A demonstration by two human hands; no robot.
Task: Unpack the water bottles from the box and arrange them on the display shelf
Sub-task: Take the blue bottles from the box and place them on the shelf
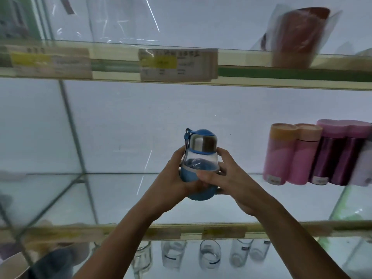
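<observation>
I've got my left hand and right hand both wrapped round the blue water bottle, upright over the middle of the glass shelf, so I should lower it flat, well back from the front edge, apart from the pink flasks.

Looks like a shop: glass display shelves with price tags at 12 o'clock, matching pink flasks lined up at 3, drinking glasses at 6.
</observation>
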